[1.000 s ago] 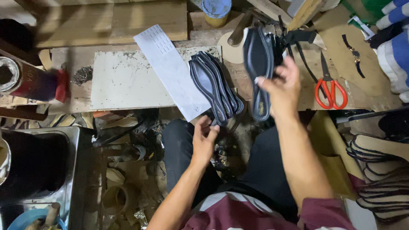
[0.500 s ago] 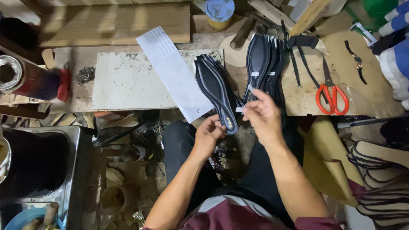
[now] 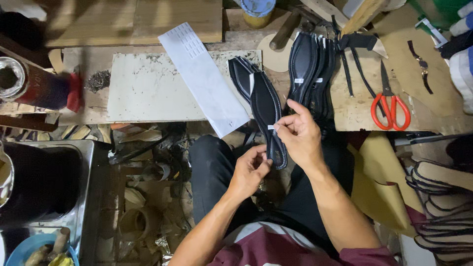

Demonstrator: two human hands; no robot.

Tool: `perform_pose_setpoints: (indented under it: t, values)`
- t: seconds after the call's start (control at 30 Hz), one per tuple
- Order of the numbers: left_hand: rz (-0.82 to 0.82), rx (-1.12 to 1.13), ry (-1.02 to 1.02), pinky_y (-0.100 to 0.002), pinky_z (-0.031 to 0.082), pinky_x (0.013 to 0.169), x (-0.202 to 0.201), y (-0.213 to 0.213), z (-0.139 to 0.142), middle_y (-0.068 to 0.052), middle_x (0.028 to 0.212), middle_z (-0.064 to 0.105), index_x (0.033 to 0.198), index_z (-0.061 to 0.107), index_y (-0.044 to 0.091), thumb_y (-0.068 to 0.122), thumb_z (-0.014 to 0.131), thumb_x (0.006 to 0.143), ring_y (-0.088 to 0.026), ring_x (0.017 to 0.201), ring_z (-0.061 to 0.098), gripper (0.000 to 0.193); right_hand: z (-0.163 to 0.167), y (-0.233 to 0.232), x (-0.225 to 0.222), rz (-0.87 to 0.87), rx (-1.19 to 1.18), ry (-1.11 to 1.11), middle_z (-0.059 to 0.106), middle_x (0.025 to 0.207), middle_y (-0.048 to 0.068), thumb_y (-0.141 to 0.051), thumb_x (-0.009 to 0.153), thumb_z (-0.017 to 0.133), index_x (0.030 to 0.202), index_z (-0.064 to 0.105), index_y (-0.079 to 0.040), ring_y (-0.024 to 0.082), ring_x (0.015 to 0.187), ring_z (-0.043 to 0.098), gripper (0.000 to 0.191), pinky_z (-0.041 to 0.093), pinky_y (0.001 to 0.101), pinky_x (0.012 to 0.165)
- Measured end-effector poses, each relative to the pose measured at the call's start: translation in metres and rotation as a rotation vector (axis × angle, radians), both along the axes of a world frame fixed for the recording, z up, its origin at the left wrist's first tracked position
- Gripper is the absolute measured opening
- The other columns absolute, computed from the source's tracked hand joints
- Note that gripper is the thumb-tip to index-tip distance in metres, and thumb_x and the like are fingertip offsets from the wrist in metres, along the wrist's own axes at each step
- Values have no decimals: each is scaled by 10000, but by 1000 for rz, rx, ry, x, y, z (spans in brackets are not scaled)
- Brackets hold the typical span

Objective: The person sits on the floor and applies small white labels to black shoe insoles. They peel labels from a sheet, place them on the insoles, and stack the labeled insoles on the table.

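A fanned stack of black shoe insoles (image 3: 261,101) hangs over the workbench's front edge. My left hand (image 3: 250,170) grips the narrow lower end of the top insole. My right hand (image 3: 295,133) pinches a small white sticker at the insole's middle. A second pile of black insoles (image 3: 310,69) lies on the bench just right of the first. A long white paper strip (image 3: 204,79) rests to the left of the stack.
Red-handled scissors (image 3: 389,101) lie on the bench at right. A white board (image 3: 148,88) covers the bench's left part, with a tin can (image 3: 24,83) beyond it. A blue-lidded jar (image 3: 256,11) stands at the back. More soles (image 3: 441,207) pile up at lower right.
My right hand laid a raised insole onto the right pile, then came down to the left stack. It now pinches a white sticker on the top insole. The left hand stayed below.
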State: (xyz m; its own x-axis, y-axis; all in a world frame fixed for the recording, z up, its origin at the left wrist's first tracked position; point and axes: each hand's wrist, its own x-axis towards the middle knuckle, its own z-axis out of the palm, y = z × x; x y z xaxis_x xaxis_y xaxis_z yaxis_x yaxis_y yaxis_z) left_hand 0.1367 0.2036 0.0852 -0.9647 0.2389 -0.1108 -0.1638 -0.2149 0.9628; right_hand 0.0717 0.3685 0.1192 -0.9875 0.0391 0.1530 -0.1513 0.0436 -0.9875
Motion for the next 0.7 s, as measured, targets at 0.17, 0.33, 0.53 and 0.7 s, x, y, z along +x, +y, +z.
perform_pose_setpoints:
  t: [0.17,0.33,0.53,0.7]
  values:
    - [-7,-6,22,-205,474,736,2,0,6,43,931,621,1265,639,-29,-17,646,939,-40,815,545,326,12,-2,3,-13,43,39,705,969,72,70,917,693,1484,447,17,45,739,617,620,507,188,666]
    - [5,-83,75,-211,461,718,3,0,11,35,921,612,1264,666,-23,-21,664,933,-43,797,524,331,28,-11,14,-126,354,154,730,952,78,43,890,751,1388,549,17,77,734,654,538,558,216,687]
    - [-46,47,7,-209,490,782,2,-3,4,39,970,658,1272,640,-9,-20,630,936,-40,850,573,336,23,-15,10,-157,128,149,666,1103,99,45,805,800,1424,442,-3,121,938,672,717,567,253,795]
    - [-121,166,-31,-240,491,856,1,-4,-9,11,1013,555,1402,567,-29,-49,623,964,-79,911,548,442,8,6,-2,9,-282,-127,654,944,81,109,810,768,1526,415,5,120,837,659,805,575,260,776]
